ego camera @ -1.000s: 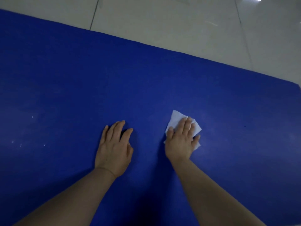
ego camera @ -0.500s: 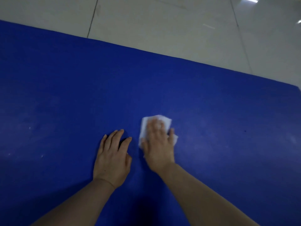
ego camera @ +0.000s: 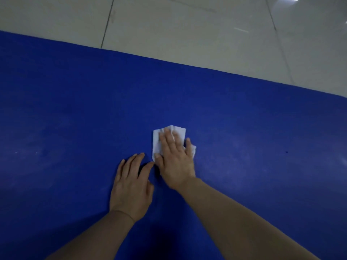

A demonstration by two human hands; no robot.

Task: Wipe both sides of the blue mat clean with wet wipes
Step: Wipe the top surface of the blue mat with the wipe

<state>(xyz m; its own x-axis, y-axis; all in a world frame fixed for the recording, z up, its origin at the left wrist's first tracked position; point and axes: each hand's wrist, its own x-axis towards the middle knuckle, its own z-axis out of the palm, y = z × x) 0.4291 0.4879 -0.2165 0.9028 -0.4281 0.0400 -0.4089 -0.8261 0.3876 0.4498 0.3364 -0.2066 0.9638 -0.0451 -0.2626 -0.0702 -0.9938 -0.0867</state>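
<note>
The blue mat (ego camera: 75, 109) lies flat on the floor and fills most of the view. A folded white wet wipe (ego camera: 156, 140) lies on it near the middle. My right hand (ego camera: 175, 160) presses flat on the wipe with straight fingers and covers most of it. My left hand (ego camera: 131, 186) rests flat on the mat just left of and below the right hand, fingers straight, holding nothing. A few pale specks show on the mat at the left (ego camera: 36, 152).
Pale grey floor tiles (ego camera: 187, 30) run beyond the mat's far edge, which slants down to the right. A small dark speck (ego camera: 286, 152) sits on the mat at the right.
My right hand has slid the wipe leftward across the mat, ending close beside my left hand. The left hand has stayed in place on the mat.
</note>
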